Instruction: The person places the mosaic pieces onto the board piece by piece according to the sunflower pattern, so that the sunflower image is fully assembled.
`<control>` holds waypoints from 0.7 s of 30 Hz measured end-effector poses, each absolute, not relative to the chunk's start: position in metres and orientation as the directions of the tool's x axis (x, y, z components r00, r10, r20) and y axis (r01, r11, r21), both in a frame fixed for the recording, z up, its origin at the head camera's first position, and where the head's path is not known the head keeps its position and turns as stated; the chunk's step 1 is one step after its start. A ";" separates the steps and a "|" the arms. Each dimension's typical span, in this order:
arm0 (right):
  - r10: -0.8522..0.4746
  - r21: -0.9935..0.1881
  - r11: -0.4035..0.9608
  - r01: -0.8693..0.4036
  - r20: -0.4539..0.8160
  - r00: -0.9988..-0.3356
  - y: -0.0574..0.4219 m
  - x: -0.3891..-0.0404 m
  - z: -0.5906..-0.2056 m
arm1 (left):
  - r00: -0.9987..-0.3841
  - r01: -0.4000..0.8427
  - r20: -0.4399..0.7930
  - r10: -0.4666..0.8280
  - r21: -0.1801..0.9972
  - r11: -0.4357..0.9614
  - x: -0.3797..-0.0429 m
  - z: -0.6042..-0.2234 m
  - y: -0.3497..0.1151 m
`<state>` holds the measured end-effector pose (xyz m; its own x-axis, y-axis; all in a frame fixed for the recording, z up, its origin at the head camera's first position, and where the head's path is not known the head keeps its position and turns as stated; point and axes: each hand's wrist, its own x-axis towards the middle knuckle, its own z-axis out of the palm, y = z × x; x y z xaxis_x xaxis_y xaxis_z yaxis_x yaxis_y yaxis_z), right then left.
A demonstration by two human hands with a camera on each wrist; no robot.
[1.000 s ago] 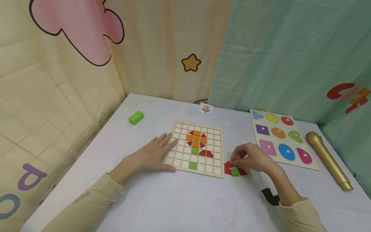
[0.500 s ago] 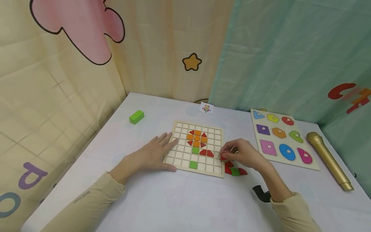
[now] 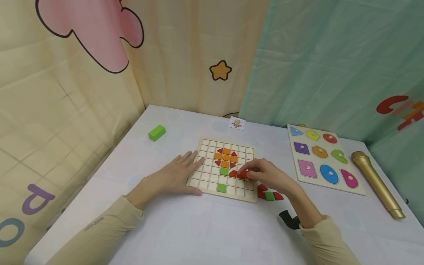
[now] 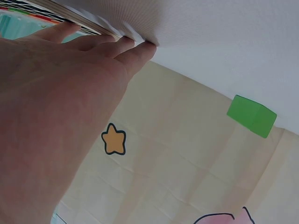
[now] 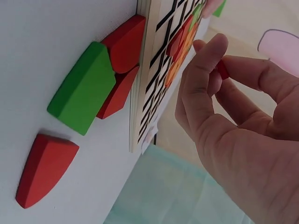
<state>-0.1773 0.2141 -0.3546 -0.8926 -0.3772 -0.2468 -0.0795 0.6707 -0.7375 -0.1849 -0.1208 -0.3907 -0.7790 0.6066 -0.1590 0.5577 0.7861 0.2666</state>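
A pale wooden grid board (image 3: 203,180) lies mid-table, bearing an orange flower pattern (image 3: 225,158) with small red triangles, two green squares and red quarter-round pieces. My left hand (image 3: 173,174) rests flat at its left edge, fingers spread; in the left wrist view the fingertips meet the board's side and the tabletop. Between thumb and fingers my right hand (image 3: 269,176) pinches a small red piece (image 5: 222,70), over the right part of the grid beside the red quarter-rounds. Most of that piece is hidden by the fingers in the right wrist view.
Off the board's right edge lie a green square (image 5: 83,88) and several red pieces (image 5: 46,170). A knobbed shape puzzle (image 3: 347,163) and a gold microphone (image 3: 377,186) are further right. A green block (image 3: 157,133) and a pattern card (image 3: 236,123) lie farther back.
My right hand has lifted a red piece from the loose pile and carried it left, over the board. My left hand has stayed at the board's edge.
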 end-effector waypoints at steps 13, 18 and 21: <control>-0.334 -0.717 0.684 -0.136 -0.142 -0.932 0.200 -0.173 -0.360 | -0.784 0.549 -0.163 0.599 0.266 0.792 -0.184 -0.389 -0.119; -0.301 -0.695 0.707 -0.135 -0.122 -0.946 0.189 -0.172 -0.364 | -0.784 0.548 -0.165 0.598 0.266 0.793 -0.185 -0.391 -0.120; -0.304 -0.687 0.714 -0.135 -0.130 -0.944 0.184 -0.171 -0.365 | -0.784 0.548 -0.167 0.598 0.267 0.793 -0.185 -0.391 -0.120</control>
<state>-0.1712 0.1840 -0.3646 -0.9440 -0.3036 -0.1296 -0.1351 0.7135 -0.6875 -0.1854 -0.1201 -0.3914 -0.7838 0.5982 -0.1671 0.5481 0.7927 0.2670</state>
